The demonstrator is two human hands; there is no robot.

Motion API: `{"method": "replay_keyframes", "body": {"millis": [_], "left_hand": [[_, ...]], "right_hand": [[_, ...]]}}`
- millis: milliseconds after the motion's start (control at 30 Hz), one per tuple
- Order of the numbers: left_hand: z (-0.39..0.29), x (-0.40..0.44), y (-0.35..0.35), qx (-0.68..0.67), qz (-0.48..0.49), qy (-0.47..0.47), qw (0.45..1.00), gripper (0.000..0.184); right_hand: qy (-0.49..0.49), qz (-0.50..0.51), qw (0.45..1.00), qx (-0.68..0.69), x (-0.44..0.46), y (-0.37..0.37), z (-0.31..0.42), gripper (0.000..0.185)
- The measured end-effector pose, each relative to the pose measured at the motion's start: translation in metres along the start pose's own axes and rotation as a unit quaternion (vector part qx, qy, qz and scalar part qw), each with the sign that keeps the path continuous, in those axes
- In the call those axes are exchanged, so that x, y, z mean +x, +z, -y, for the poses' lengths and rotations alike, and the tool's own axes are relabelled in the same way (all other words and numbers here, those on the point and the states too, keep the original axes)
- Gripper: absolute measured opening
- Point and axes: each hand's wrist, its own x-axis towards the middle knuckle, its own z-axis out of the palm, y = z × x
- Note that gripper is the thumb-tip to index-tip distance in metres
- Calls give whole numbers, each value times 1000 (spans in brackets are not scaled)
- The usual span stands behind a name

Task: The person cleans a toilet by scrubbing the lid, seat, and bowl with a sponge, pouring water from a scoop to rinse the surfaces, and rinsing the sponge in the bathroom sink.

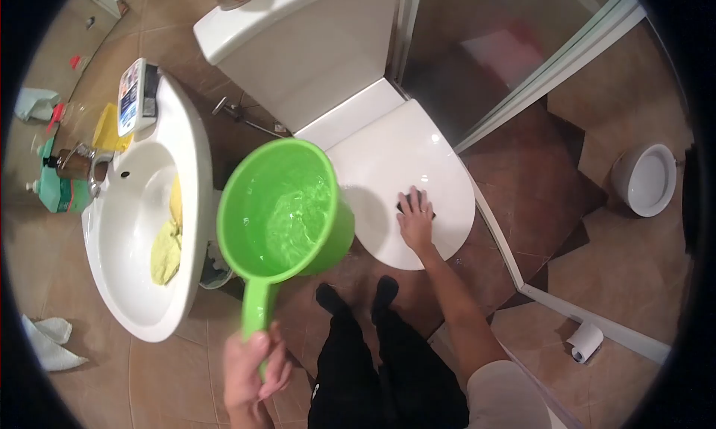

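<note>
My left hand (pixel 257 366) is closed round the handle of a green water dipper (pixel 257 306). Clear water (pixel 294 213) ripples inside the dipper, which is held up between the sink and the toilet. On the closed white toilet lid (pixel 388 157), my right hand (pixel 415 222) presses down on a small dark sponge (pixel 405 203). The fingers cover most of that sponge, so only its dark edges show. Wet glints lie on the lid near the hand.
At the left is a white sink (pixel 142 280) with yellow cloths (pixel 166 254) in it. A green bottle (pixel 63 190) and a white box (pixel 138 97) stand by its rim. A glass shower door (pixel 514 49), a toilet roll (pixel 586 342) and a white bowl-shaped holder (pixel 649 180) are at the right.
</note>
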Motion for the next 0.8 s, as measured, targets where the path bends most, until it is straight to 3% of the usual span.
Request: {"method": "replay_keyframes", "body": {"millis": [133,233,300,433,600,667,700,733,800], "left_hand": [[36,83,14,130,-28,-94,987,25],[60,144,18,182,-51,-105,976,24],[74,172,20,203,-68,-106,971,24],[75,204,30,227,-103,-118,961,25],[64,216,38,200,-113,-106,967,25],[61,220,45,209,-117,-96,966,25],[60,224,49,207,-117,-93,967,25],[60,226,51,223,-108,-86,965,25],[61,230,56,234,-99,-80,964,25]], "right_hand": [[-61,-8,998,23,48,12,21,53],[-81,-17,996,36,85,22,40,49],[-128,1,990,-53,111,32,48,47],[-212,-63,975,11,169,62,40,50],[-143,-89,986,11,205,62,43,50],[-201,-64,977,-17,200,74,44,52],[-229,-97,966,68,193,80,35,51],[-230,-94,966,70,191,86,20,51],[-174,-66,982,-22,204,59,0,46]]}}
